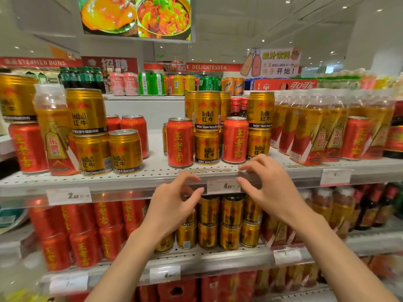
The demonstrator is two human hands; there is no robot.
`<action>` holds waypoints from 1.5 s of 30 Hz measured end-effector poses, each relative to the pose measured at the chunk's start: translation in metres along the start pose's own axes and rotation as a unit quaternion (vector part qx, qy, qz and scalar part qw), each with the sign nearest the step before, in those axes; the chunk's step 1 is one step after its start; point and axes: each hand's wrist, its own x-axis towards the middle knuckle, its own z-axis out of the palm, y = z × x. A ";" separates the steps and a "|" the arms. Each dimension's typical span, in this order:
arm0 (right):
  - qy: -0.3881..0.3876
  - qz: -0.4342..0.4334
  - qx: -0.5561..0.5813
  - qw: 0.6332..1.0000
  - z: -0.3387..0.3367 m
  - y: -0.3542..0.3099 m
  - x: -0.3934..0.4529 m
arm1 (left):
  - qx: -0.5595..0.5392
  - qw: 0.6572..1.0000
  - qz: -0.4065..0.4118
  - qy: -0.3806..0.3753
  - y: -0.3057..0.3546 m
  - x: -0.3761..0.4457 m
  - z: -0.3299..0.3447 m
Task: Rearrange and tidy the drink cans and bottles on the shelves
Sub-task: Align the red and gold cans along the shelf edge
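Observation:
My left hand [174, 201] and my right hand [267, 184] are raised in front of the top shelf's front edge [130, 182], fingers loosely curled and holding nothing. The right fingertips hover at the price tag [223, 186]; whether they touch it I cannot tell. Just above stand a red can [180, 142], stacked gold Red Bull cans [207, 127], another red can [235, 139] and a second gold stack [260, 125]. To the left are a lone gold can [126, 151], a gold stack [87, 129] and a leaning amber bottle [54, 129].
Amber bottles [322, 127] crowd the shelf's right end, with one red can [354, 138] among them. The lower shelf [196, 258] holds red cans [82, 232] on the left and gold cans [229, 223] in the middle. A bare gap [156, 147] lies between the can groups.

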 end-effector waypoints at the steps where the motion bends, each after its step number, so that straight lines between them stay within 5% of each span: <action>1: -0.001 -0.002 -0.004 1.000 0.004 -0.001 0.004 | 0.002 1.000 0.008 0.000 -0.002 0.002 0.001; 11: -0.034 0.037 0.082 0.995 0.011 0.003 0.021 | 0.059 0.994 0.079 0.042 -0.009 0.011 0.012; 27: 0.015 -0.039 0.086 0.995 0.022 0.020 0.021 | 0.011 0.999 -0.006 0.051 0.006 0.009 0.016; 34: 0.038 0.030 0.231 0.972 0.007 0.012 0.032 | -0.001 0.999 -0.007 0.047 0.007 0.008 0.014; 45: 0.077 -0.116 0.167 0.976 0.015 -0.041 0.101 | 0.000 0.999 -0.007 0.036 0.010 0.007 0.012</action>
